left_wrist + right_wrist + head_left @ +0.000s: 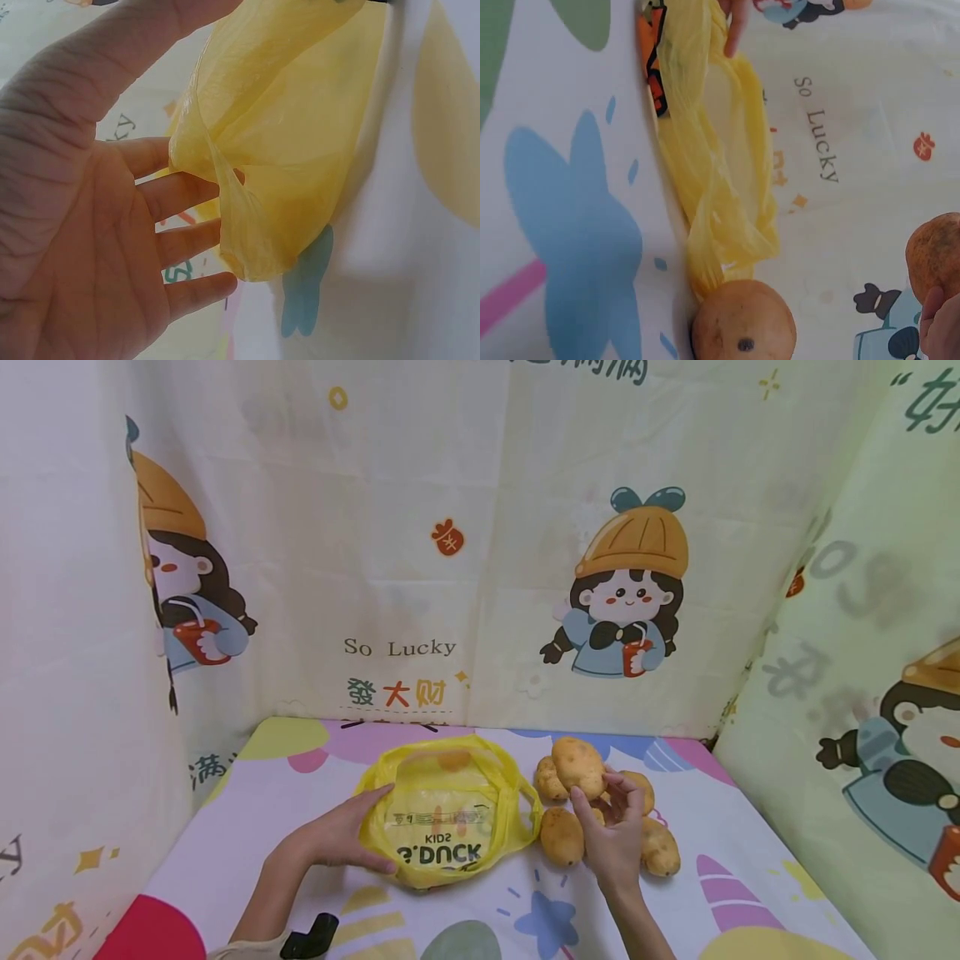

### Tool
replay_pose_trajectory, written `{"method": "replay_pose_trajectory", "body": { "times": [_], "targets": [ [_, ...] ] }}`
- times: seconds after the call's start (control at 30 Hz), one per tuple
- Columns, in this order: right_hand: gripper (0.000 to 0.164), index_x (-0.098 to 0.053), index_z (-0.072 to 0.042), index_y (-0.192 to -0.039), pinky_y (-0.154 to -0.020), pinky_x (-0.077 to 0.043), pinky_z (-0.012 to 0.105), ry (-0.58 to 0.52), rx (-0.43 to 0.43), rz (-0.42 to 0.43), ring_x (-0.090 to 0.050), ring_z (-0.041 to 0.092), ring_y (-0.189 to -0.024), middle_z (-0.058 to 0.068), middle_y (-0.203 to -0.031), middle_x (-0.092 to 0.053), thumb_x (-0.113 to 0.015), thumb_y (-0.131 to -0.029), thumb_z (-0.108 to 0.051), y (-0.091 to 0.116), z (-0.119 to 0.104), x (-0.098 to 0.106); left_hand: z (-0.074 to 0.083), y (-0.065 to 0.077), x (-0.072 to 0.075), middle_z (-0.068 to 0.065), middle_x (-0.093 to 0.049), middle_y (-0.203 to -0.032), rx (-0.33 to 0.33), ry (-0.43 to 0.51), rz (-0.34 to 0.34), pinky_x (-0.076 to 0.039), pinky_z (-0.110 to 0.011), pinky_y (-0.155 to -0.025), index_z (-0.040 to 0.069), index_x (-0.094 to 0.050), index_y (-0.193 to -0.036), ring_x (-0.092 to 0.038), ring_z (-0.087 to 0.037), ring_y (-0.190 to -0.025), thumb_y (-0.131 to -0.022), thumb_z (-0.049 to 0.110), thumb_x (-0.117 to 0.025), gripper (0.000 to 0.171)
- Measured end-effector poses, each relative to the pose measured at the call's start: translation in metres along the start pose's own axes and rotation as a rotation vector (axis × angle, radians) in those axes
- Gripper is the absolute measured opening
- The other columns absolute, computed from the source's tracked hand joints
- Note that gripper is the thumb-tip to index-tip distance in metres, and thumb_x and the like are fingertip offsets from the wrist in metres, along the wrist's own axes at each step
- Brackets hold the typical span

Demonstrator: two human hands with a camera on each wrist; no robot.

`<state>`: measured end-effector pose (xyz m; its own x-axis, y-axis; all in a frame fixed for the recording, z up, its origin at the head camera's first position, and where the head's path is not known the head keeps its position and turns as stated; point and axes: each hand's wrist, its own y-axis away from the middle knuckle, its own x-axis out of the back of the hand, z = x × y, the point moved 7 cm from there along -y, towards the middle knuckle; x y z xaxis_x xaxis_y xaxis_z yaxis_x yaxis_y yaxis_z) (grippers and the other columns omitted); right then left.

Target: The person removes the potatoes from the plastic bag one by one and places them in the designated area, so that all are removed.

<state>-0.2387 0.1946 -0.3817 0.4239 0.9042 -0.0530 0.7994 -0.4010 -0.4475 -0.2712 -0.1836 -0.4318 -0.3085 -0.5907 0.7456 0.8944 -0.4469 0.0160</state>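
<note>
A yellow plastic bag [438, 814] printed "B.Duck Kids" stands on the table with its mouth spread wide. At its left rim is my left hand [341, 835], thumb and fingers apart. The fingers [191, 244] lie straight along the thin yellow plastic [277, 180] in the left wrist view. My right hand [618, 843] pinches a potato [577, 766] between thumb and fingers, raised above the other potatoes right of the bag. The right wrist view shows that held potato [937, 251] at its right edge, partly cut off.
Several potatoes lie around the right hand, one potato [562, 837] close beside the bag's right handle and another potato [660, 847] farther right. A patterned cloth [547, 922] covers the table. Printed curtains [495, 593] stand behind and on both sides.
</note>
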Motion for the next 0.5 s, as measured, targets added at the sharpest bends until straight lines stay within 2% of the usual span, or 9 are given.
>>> {"method": "replay_pose_trajectory", "body": {
  "times": [0.17,0.5],
  "targets": [
    [0.045,-0.047,0.009,-0.125,-0.088,-0.050,0.012,0.004,0.029,0.039,-0.059,0.018,-0.109,0.004,-0.134,-0.054,-0.074,-0.088,0.008,-0.004,-0.001,0.012,-0.001,0.000,0.000,-0.027,-0.040,-0.155,0.003,0.005,-0.001,-0.033,-0.064,-0.114,-0.002,-0.029,-0.158,-0.038,-0.044,-0.142,-0.066,0.050,-0.094,0.124],
    [0.047,-0.048,0.011,-0.125,-0.083,-0.051,0.012,-0.005,0.058,0.109,-0.052,0.020,-0.108,0.005,-0.131,-0.053,-0.075,-0.087,0.008,-0.011,-0.004,0.036,-0.002,0.000,-0.001,-0.026,-0.040,-0.155,0.015,0.014,-0.005,-0.032,-0.065,-0.114,-0.001,-0.029,-0.158,-0.038,-0.044,-0.142,-0.066,0.049,-0.094,0.123]
  ]
}}
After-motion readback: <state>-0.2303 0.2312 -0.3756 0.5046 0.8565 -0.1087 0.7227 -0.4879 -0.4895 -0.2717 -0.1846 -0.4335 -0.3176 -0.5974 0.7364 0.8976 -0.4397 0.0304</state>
